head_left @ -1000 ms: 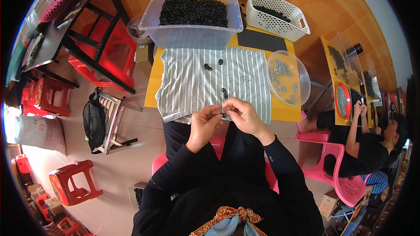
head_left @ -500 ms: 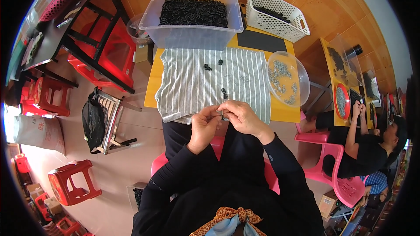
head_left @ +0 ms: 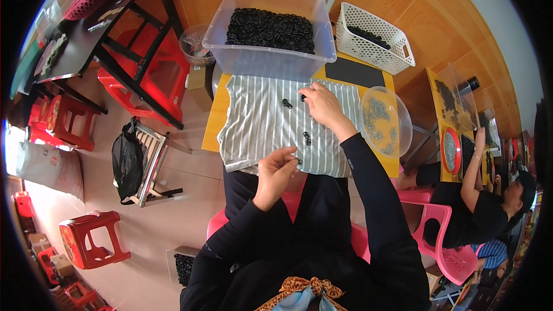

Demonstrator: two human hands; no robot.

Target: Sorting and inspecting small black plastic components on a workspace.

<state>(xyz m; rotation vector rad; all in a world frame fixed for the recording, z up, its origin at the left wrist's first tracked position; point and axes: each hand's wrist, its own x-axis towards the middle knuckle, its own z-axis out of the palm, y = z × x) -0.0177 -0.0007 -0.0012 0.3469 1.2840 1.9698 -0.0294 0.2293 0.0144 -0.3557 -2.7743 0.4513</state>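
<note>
My left hand (head_left: 277, 168) is raised over the near edge of a grey striped cloth (head_left: 253, 121) and pinches a small black part (head_left: 297, 161) at its fingertips. My right hand (head_left: 324, 107) is stretched to the far side of the cloth. Its fingertips are closed on another small black part (head_left: 302, 97) just in front of a clear plastic bin (head_left: 265, 60) heaped with black parts. Two more loose black parts (head_left: 286, 103) (head_left: 307, 136) lie on the cloth between my hands.
A clear round bowl of small metal pieces (head_left: 385, 121) sits right of the cloth, with a black pad (head_left: 354, 72) and a white basket (head_left: 374, 37) behind it. Another person (head_left: 484, 207) works at a table on the right. Red stools and a black bag (head_left: 128, 161) stand on the left.
My hands were together at the cloth's near edge. My right hand has since reached forward to the far side of the cloth, while my left hand stays near with its part.
</note>
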